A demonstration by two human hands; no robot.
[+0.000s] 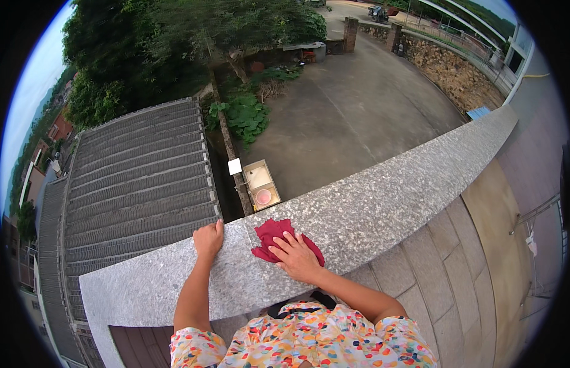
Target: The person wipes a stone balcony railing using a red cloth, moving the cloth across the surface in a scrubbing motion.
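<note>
A dark red cloth (272,233) lies spread and crumpled on the speckled grey stone top of a parapet (358,207). My right hand (296,257) rests flat on the cloth, fingers apart, palm down. To the left of the cloth, my left hand (208,239) grips the far edge of the same stone top, its fingers curled over the outer side and partly hidden. The cloth reaches out past my right fingers and under the palm, near a thin joint line in the stone.
Beyond the parapet the view drops to a concrete yard (340,110), a tiled roof (137,184) and an outdoor basin (259,177) holding a pink bowl (263,197). Paving tiles (418,271) lie on my side. A metal rail (536,214) stands at the right.
</note>
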